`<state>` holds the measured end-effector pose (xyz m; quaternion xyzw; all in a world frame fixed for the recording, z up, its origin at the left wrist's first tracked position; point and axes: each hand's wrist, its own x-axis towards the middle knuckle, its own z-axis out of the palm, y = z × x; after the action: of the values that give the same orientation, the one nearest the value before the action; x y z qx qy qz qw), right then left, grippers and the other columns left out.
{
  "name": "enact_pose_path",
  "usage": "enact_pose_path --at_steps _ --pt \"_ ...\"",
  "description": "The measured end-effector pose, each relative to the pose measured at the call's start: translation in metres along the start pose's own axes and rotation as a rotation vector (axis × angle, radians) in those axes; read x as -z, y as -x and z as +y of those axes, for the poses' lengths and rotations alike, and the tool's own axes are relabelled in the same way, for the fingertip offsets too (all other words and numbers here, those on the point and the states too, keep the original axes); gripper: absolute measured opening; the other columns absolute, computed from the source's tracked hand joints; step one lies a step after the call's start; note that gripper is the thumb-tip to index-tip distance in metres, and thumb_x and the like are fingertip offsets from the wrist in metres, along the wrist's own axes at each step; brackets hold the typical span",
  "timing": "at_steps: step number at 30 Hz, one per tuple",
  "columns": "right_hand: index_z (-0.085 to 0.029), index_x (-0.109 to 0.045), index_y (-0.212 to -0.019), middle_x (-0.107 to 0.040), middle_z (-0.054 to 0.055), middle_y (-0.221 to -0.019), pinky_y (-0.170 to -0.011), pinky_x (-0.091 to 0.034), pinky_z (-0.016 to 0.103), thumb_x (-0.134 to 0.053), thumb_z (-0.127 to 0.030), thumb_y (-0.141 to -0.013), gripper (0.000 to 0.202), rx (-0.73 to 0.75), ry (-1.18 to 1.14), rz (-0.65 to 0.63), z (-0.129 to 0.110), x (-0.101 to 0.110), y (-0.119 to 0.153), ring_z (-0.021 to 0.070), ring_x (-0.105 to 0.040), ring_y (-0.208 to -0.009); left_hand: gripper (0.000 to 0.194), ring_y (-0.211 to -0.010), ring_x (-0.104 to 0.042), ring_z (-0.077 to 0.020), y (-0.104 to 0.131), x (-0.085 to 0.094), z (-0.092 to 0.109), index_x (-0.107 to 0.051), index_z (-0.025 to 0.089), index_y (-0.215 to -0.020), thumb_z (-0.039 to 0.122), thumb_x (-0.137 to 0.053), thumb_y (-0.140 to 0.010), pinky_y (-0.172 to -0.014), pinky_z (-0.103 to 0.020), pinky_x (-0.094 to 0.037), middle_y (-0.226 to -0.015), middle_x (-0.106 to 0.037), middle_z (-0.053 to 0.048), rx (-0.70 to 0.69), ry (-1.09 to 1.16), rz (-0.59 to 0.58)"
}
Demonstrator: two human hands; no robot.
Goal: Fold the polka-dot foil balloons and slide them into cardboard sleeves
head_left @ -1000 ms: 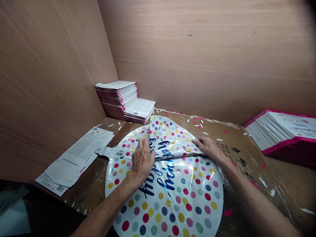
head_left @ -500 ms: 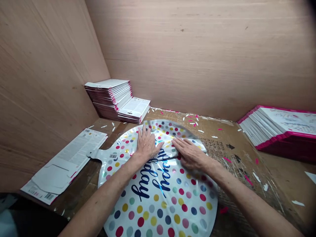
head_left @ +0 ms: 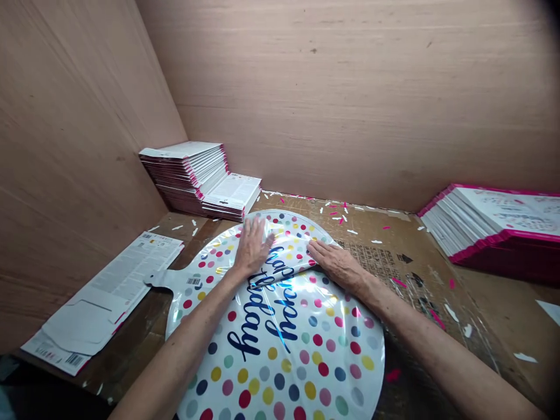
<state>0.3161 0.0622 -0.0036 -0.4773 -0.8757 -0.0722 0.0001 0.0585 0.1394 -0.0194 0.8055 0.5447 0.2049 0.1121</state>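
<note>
A flat, uninflated foil balloon (head_left: pixel 301 356) with coloured dots and dark blue "happy birthday" lettering lies in front of me, its tail pointing left. On its far part rests my left hand (head_left: pixel 252 248), fingers stretched out over the foil. My right hand (head_left: pixel 335 262) lies palm down near the balloon's far right edge, with its fingers extended toward the lettering. Between the two hands a crease runs across the foil. Neither hand grips anything. The tail touches a printed white card sleeve (head_left: pixel 105 300) on the left.
A stack of folded white and pink cards (head_left: pixel 188 175) stands in the back left corner. Another stack of pink-edged cards (head_left: pixel 499 221) is at the right. White and pink paper scraps lie on the brown cardboard surface (head_left: pixel 371 227). Wooden panels (head_left: pixel 328 105) rise behind and left.
The balloon's far right edge, folded and raised before, now lies flatter. Both hands remain on the foil, the left lifting slightly at the fingers. The view has shifted a little.
</note>
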Motion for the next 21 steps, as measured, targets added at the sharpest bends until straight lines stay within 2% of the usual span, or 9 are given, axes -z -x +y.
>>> enact_pose_path --at_steps 2,5,8,11,13,15,17,19,21 --pt "-0.012 -0.050 -0.135 -0.054 0.017 -0.138 -0.104 -0.047 0.044 -0.034 -0.005 -0.090 0.047 0.045 -0.021 0.035 0.005 0.000 0.012 0.0244 -0.051 -0.130 0.072 -0.150 -0.007 -0.0247 -0.003 0.004 -0.002 -0.024 0.012 -0.152 0.051 0.001 -0.098 -0.120 -0.044 -0.016 -0.160 -0.023 -0.010 0.076 0.074 0.013" --pt "-0.014 -0.051 -0.133 -0.056 0.015 -0.137 -0.105 -0.047 0.040 -0.033 -0.008 -0.092 0.045 0.078 -0.064 0.034 0.018 0.006 0.050 0.0211 -0.054 -0.126 0.072 -0.148 -0.015 -0.0277 -0.013 0.003 -0.003 -0.034 0.014 -0.149 0.052 -0.001 -0.098 -0.121 -0.047 -0.013 -0.157 -0.032 -0.009 0.139 0.069 -0.078" --pt "-0.015 -0.056 -0.127 -0.063 0.015 -0.128 -0.094 -0.055 0.037 -0.034 -0.009 -0.090 0.043 -0.057 -0.057 0.008 0.028 0.016 0.101 0.0226 -0.064 -0.112 0.073 -0.148 -0.015 -0.0335 -0.025 0.004 0.002 -0.037 0.011 -0.147 0.057 -0.011 -0.097 -0.119 -0.052 -0.010 -0.156 -0.031 -0.013 0.149 0.043 -0.112" --pt "-0.016 -0.061 -0.120 -0.070 0.018 -0.113 -0.068 -0.060 0.038 -0.038 -0.007 -0.084 0.044 -0.273 0.011 -0.022 0.010 0.024 0.138 0.0274 -0.071 -0.087 0.077 -0.147 -0.013 -0.0370 -0.018 0.015 0.022 -0.029 0.008 -0.150 0.061 -0.026 -0.094 -0.118 -0.055 -0.016 -0.159 -0.022 -0.018 0.145 0.027 -0.105" --pt "-0.016 -0.060 -0.123 -0.070 0.020 -0.108 -0.056 -0.058 0.037 -0.041 -0.006 -0.082 0.046 -0.402 0.034 -0.052 -0.025 0.028 0.140 0.0288 -0.071 -0.078 0.086 -0.147 -0.012 -0.0373 0.010 0.026 0.045 -0.024 0.004 -0.150 0.061 -0.042 -0.089 -0.117 -0.054 -0.021 -0.159 -0.017 -0.021 0.020 0.018 -0.060" --pt "-0.012 -0.056 -0.129 -0.071 0.023 -0.103 -0.051 -0.055 0.034 -0.043 -0.006 -0.084 0.048 -0.485 -0.012 -0.087 -0.071 0.035 0.126 0.0278 -0.071 -0.070 0.087 -0.147 -0.017 -0.0331 0.054 0.034 0.069 -0.021 0.008 -0.152 0.052 -0.053 -0.085 -0.117 -0.051 -0.026 -0.159 -0.020 -0.018 -0.293 0.025 -0.036" --pt "-0.007 -0.051 -0.134 -0.070 0.025 -0.099 -0.052 -0.056 0.036 -0.047 -0.010 -0.086 0.048 -0.530 -0.096 -0.089 -0.116 0.046 0.106 0.0289 -0.071 -0.069 0.077 -0.147 -0.021 -0.0321 0.102 0.036 0.084 -0.029 0.013 -0.150 0.036 -0.058 -0.083 -0.117 -0.051 -0.029 -0.158 -0.028 -0.015 -0.545 -0.009 -0.043" --pt "-0.005 -0.043 -0.140 -0.069 0.024 -0.104 -0.060 -0.058 0.037 -0.050 -0.024 -0.091 0.053 -0.402 -0.261 -0.011 -0.147 0.059 0.094 0.0294 -0.071 -0.077 0.052 -0.141 -0.034 -0.0318 0.139 0.035 0.084 -0.049 0.013 -0.138 0.023 -0.052 -0.087 -0.112 -0.050 -0.038 -0.147 -0.047 -0.015 -0.625 -0.020 -0.017" --pt "-0.007 -0.029 -0.148 -0.063 0.022 -0.123 -0.081 -0.058 0.039 -0.055 -0.043 -0.091 0.073 -0.105 -0.442 0.093 -0.159 0.069 0.096 0.0301 -0.066 -0.103 0.036 -0.133 -0.047 -0.0289 0.159 0.036 0.070 -0.061 0.014 -0.122 0.015 -0.043 -0.091 -0.109 -0.049 -0.043 -0.132 -0.061 -0.013 -0.596 0.017 0.028"
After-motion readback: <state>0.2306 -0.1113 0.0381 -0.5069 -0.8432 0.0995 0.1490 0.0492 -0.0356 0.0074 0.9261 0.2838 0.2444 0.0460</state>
